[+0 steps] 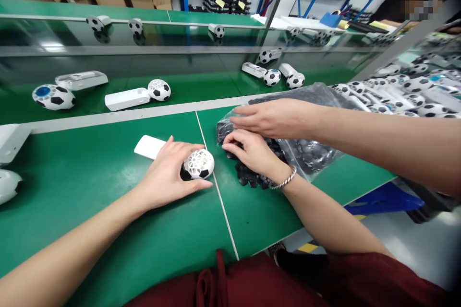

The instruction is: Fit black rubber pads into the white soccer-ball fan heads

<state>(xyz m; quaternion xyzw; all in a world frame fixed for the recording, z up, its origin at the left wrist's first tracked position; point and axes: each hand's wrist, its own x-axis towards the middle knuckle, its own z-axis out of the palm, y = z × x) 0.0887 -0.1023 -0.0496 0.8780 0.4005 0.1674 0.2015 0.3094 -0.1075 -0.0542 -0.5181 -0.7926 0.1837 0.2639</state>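
My left hand [165, 175] is curled around a small hand fan whose head looks like a white and black football [200, 163]. The fan's white handle [147, 146] lies flat on the green table [108, 211], pointing away to the left. My right hand [250, 151], with a silver bracelet at the wrist, has its fingers pinched together in a pile of small black parts [252, 178]. The parts spill from a clear plastic bag [317, 153]. I cannot make out what the fingers hold. Another person's hand [273, 117] reaches in from the right and rests on the bag's mouth.
A dark green conveyor belt [201, 86] behind the table carries several football fans [158, 90] and white handles [127, 99]. More fans are heaped at the right [406, 96]. Two white parts [9, 163] lie at the left edge. Cardboard boxes and blue shelving stand behind.
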